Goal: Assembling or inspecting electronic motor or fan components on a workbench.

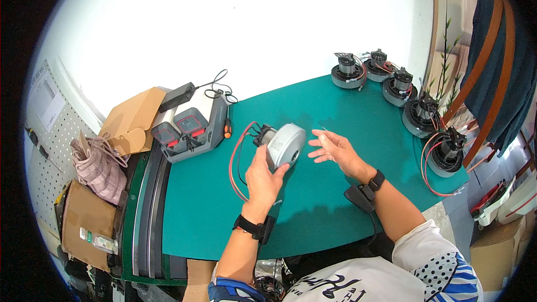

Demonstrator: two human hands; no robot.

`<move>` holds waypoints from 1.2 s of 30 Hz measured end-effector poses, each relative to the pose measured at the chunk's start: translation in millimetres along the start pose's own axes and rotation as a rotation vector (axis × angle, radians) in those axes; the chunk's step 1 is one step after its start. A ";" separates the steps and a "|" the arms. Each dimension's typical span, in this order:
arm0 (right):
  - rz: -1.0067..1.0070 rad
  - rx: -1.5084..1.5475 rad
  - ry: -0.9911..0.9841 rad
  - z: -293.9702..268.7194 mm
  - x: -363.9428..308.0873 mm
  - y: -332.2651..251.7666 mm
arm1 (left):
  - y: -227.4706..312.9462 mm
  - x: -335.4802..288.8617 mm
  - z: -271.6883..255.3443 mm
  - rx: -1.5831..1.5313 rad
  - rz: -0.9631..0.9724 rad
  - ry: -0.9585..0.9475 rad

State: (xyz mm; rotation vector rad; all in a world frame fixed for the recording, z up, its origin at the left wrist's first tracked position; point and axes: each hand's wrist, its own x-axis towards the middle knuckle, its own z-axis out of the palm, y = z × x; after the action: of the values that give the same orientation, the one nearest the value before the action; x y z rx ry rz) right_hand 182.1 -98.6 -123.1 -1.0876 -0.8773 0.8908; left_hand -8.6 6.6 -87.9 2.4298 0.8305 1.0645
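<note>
A round grey vacuum motor with a dark coil end and red and black wires is held tilted above the green mat, its rounded metal face turned right. My left hand is closed around its lower edge, the thumb on the housing. To the right of the motor and apart from it, my right hand has its fingers spread, palm partly turned up. A thin pale sliver shows by its fingertips, too small to make out.
Several similar motors with loose wires stand along the mat's right side. At the left are a grey case with devices, an orange-handled screwdriver, a cardboard box and a pink shoe. The green mat covers the table.
</note>
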 end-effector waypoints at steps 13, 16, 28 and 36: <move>-0.040 -0.329 -0.054 -24.2 -3.4 -4.7 | 30.9 -4.7 3.6 0.193 0.323 -0.238; -0.133 -0.431 -0.134 -19.7 -4.9 -12.4 | 32.5 -9.6 -4.0 0.198 0.306 -0.352; -0.457 -0.858 -0.320 -19.3 -7.9 -18.5 | 29.9 -53.9 -29.4 -0.236 0.184 -0.493; -0.402 -0.859 -0.382 -18.7 -6.8 -17.6 | 14.5 -58.7 -47.4 -1.204 -0.685 -0.507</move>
State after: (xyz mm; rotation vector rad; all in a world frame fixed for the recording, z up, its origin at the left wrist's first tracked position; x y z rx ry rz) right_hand 199.3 -115.1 -111.4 -1.3994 -1.8244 0.3637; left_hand -70.9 -38.0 -81.1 1.1471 0.5120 0.3987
